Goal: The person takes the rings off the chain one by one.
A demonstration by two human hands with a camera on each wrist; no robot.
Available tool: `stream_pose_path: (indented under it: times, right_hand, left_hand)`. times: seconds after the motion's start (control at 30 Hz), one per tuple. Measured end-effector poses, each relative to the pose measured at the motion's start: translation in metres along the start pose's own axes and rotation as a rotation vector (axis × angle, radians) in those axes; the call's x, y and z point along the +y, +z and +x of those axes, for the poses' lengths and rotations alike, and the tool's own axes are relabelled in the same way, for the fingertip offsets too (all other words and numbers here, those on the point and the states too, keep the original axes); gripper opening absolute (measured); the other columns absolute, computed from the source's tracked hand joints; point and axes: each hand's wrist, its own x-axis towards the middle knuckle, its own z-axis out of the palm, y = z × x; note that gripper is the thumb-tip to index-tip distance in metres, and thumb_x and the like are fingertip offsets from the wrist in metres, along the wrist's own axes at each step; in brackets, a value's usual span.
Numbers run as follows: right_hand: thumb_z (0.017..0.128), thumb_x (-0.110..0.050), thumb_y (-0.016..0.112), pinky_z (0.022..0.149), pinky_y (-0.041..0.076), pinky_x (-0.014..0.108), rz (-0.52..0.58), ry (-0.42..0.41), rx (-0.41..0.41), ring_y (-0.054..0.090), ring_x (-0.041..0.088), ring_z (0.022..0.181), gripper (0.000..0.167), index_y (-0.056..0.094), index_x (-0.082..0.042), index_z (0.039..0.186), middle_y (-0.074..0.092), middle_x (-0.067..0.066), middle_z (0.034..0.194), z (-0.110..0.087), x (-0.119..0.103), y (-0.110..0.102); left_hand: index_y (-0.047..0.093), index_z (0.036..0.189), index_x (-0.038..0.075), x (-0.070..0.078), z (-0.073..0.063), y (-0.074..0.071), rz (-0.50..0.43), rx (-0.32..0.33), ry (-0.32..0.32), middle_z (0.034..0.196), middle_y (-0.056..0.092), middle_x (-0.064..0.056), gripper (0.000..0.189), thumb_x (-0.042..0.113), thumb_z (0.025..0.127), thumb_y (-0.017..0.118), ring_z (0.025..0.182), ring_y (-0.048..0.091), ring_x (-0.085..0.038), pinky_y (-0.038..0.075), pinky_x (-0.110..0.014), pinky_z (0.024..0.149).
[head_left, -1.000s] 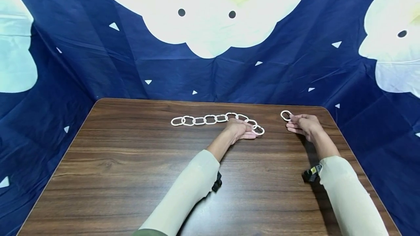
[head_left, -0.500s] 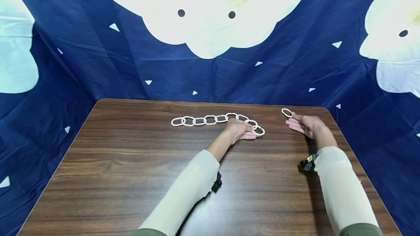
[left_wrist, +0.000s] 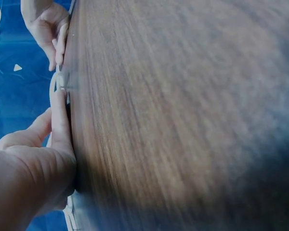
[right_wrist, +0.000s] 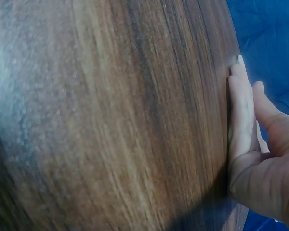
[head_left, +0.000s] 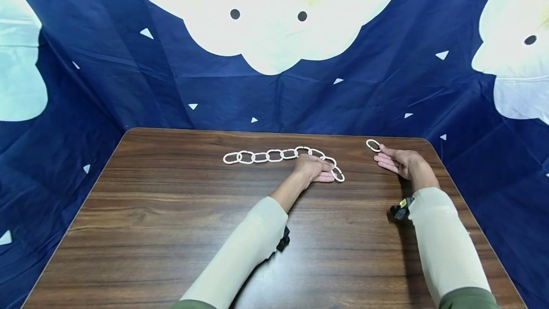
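Note:
A chain of white oval links [head_left: 274, 156] lies in a row near the table's far edge. My left hand [head_left: 315, 168] holds it close to its right end, where the last link [head_left: 338, 174] juts out past the fingertips. In the left wrist view the same left hand [left_wrist: 43, 159] shows thumb and fingers at the chain. Further right, my right hand [head_left: 399, 161] pinches a separate white oval link [head_left: 373, 145] between thumb and fingers. A stretch of table lies between this loose link and the chain. The right wrist view shows the right hand [right_wrist: 265, 163] low beside the tabletop.
The brown wood-grain table [head_left: 171, 232] has a rounded far edge. Behind it hangs a dark blue cloth [head_left: 150, 94] with white clouds and small triangles. Black cameras sit under both wrists, one at the right sleeve [head_left: 442, 237].
The loose link in my right hand has turned and stays near the same spot, while the right forearm has shifted left. At the left hand, the chain's end link has tilted more steeply downward.

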Motion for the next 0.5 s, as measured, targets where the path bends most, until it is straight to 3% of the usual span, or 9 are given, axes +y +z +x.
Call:
stream_pose_path:
  times: [0.3, 0.5]
  right_hand:
    - [0.118, -0.024, 0.057, 0.082, 0.070, 0.025, 0.006, 0.012, -0.017, 0.085, 0.013, 0.074, 0.041, 0.078, -0.014, 0.084, 0.085, 0.006, 0.079, -0.0081, -0.0033, 0.0059]
    - [0.118, -0.027, 0.056, 0.080, 0.069, 0.023, 0.016, -0.001, -0.009, 0.084, 0.012, 0.073, 0.043, 0.078, -0.016, 0.083, 0.084, 0.004, 0.078, -0.0020, 0.0009, 0.0026]
  left_hand:
    - [0.072, 0.130, -0.019, 0.0023, -0.0020, -0.0015, -0.005, -0.033, -0.009, 0.132, 0.072, -0.039, 0.030, -0.017, 0.100, 0.073, 0.126, 0.070, -0.055, 0.070, -0.043, 0.086]
    - [0.075, 0.128, -0.017, 0.0010, -0.0017, -0.0032, 0.020, -0.038, -0.015, 0.128, 0.074, -0.037, 0.030, -0.017, 0.098, 0.075, 0.119, 0.077, -0.049, 0.071, -0.040, 0.082]
